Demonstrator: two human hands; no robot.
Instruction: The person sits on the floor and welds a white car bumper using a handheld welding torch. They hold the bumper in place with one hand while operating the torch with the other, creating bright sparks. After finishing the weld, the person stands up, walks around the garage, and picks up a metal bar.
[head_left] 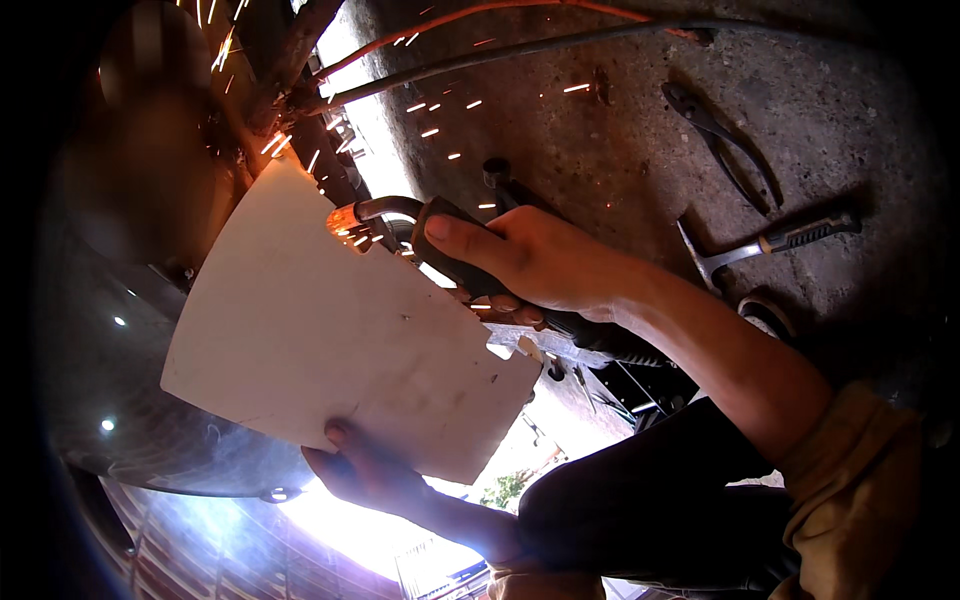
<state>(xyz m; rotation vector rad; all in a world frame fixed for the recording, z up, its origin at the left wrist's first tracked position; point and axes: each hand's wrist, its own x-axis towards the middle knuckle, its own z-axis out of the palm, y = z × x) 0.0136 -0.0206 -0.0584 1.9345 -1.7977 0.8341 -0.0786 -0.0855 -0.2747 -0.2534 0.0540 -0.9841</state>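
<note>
At nine o'clock from the middle of the view, a pale flat board (340, 340) fills much of the frame, held up as a shield; the left hand (370, 470) pinches its lower edge at six o'clock, thumb on the near face and fingers closed behind it. Just past the board's upper right corner, the right hand (530, 260) is wrapped tight around the dark handle of a welding torch (420, 225), whose curved neck and glowing orange nozzle point toward ten o'clock at a rusty metal frame (290, 60). Sparks (440, 110) fly outward toward twelve and one o'clock, so the weld appears to be in full progress; how much of the seam is finished or left cannot be told, since the board hides the joint itself. Cables or hoses (520, 45) run along the top from the frame toward one o'clock. The ground is rough, stained grey concrete (620, 150). On it at two o'clock lie a pair of pliers (725, 140), and below them at three o'clock a hammer (770, 245) with a dark grip. At eight o'clock a rounded shiny metal surface (110, 400) reflects small lights, and at six o'clock bright glare washes out the background.
</note>
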